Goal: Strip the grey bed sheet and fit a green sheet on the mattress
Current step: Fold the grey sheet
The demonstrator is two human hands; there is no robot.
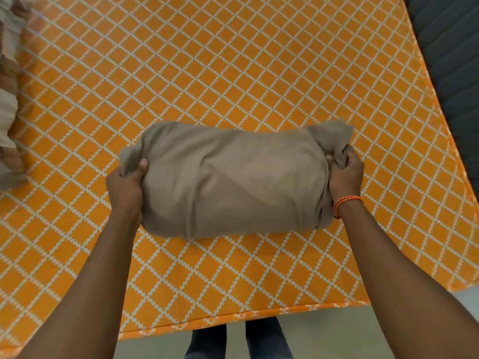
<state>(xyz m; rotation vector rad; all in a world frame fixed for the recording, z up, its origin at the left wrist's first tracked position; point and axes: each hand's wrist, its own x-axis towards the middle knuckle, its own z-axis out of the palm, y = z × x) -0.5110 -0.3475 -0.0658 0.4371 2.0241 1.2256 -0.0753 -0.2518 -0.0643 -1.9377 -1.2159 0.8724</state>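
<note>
Left hand point(127, 186) and right hand point(346, 173) each grip an end of the bundled sheet point(233, 180) on the mattress point(233, 73); soft, light, floppy, best held by bunched ends.

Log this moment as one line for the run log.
stage: grey sheet bundled on orange mattress | left hand: grips bundle end | right hand: grips other end | green sheet: not visible

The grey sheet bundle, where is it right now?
In the head view the grey sheet bundle lies mid-frame on the orange patterned mattress, gripped at its ends by the left hand and right hand.
</note>
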